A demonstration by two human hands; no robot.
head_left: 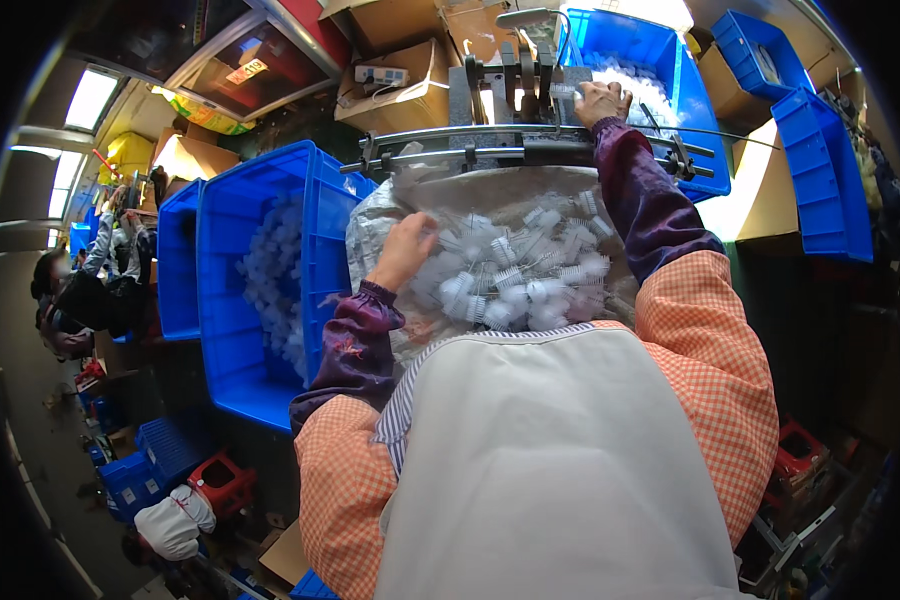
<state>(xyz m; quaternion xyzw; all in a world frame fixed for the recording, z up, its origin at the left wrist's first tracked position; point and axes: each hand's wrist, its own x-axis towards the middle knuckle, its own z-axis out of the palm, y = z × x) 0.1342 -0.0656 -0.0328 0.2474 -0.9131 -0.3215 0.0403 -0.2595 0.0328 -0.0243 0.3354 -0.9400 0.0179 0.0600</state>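
A heap of translucent white plastic pieces with comb-like teeth (530, 285) lies in a grey sheet (375, 225) spread before me. Over the heap's left edge is my left hand (407, 250); its fingers are partly curled and smeared, so whether they hold a piece cannot be made out. My right hand (604, 103) reaches up to a dark metal bench machine (515, 95). Its fingers are closed at a small clear ribbed plastic piece (564, 91), held against the right side of the machine. The fingertips there are partly hidden.
Metal rods (440, 155) run across the machine's front. At my left stands a deep blue bin (255, 385) with white pieces inside; another blue bin (695, 85) with similar pieces sits behind my right hand. A cardboard box (400, 100) stands at the back. Other people are far left.
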